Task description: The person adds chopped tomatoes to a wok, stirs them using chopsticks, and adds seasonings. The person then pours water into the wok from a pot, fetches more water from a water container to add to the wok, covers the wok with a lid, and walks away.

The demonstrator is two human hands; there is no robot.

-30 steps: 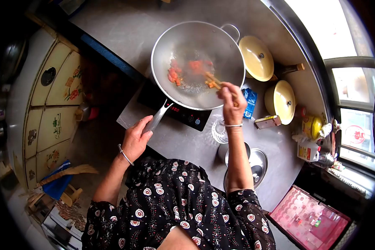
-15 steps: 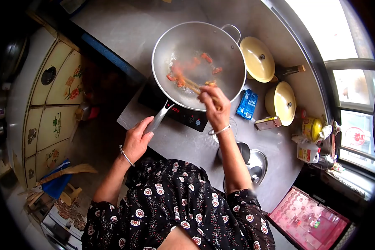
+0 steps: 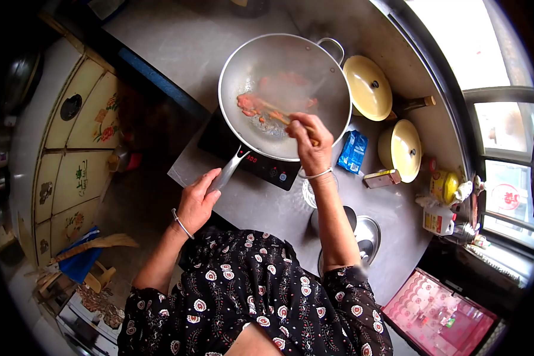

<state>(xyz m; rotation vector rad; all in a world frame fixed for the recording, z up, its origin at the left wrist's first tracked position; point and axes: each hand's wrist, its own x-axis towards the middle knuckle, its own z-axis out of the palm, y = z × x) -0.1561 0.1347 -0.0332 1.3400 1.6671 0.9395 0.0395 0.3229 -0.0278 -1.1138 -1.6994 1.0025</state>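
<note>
A large grey wok [image 3: 243, 62] sits on a black induction cooker [image 3: 270, 170] whose red display is lit. My left hand [image 3: 198, 197] is closed around the wok's long metal handle [image 3: 224, 171]. Over the near right rim, my right hand [image 3: 312, 142] grips wooden chopsticks [image 3: 277, 114], their tips among reddish food pieces [image 3: 249, 104] that look like sliced meat. Shiny liquid lies around the pieces at the bottom. Steam blurs the far part of the food.
Right of the wok stand two cream lidded pots [image 3: 366, 86] [image 3: 399, 148], a blue packet [image 3: 353, 151] and a small box [image 3: 382, 178]. A glass [image 3: 310, 193] and metal lid [image 3: 369, 231] lie near my right forearm. Bottles [image 3: 439, 219] line the window side.
The chopsticks have swept the red pieces into a tighter group on the wok's left side. My right hand has shifted slightly right and nearer me. My left hand stays on the handle.
</note>
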